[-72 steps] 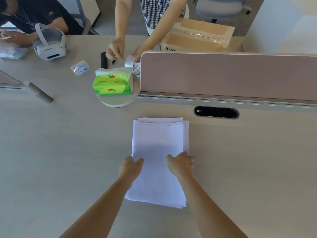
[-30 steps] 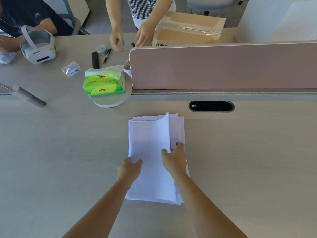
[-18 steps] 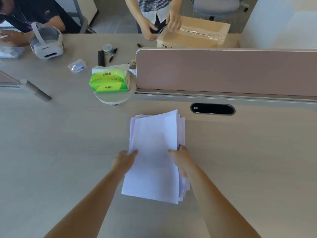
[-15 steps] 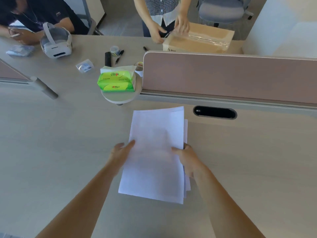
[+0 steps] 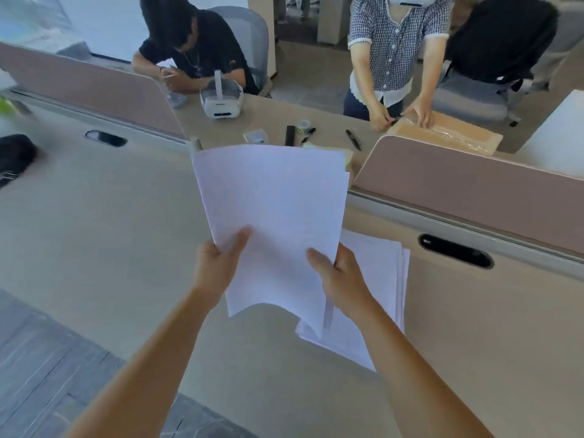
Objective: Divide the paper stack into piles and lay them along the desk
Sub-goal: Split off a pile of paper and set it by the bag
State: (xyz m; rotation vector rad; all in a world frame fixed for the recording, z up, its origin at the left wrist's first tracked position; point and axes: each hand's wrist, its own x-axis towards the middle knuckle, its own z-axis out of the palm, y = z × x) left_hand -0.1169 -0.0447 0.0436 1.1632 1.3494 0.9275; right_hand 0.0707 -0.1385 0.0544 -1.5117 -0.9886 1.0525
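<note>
A bundle of white sheets point(image 5: 275, 210) is raised off the desk, tilted up toward me. My left hand point(image 5: 218, 267) grips its lower left edge, thumb on top. My right hand point(image 5: 341, 276) grips the lower right edge. The rest of the paper stack point(image 5: 379, 292) lies flat on the beige desk point(image 5: 94, 232), down and to the right of the lifted bundle, partly hidden by it and by my right arm.
A pink divider point(image 5: 467, 181) runs behind the stack, with a black cable slot point(image 5: 455, 250) below it. Another divider point(image 5: 85, 86) and slot point(image 5: 106, 138) stand at left, near a black object point(image 5: 14, 153). Two people work across the desk beside a headset point(image 5: 221, 98), pens and a cardboard box point(image 5: 445, 134).
Both hands have lifted the top bundle of sheets off the stack and carried it up and to the left. My view has swung left, showing more of the desk on that side.
</note>
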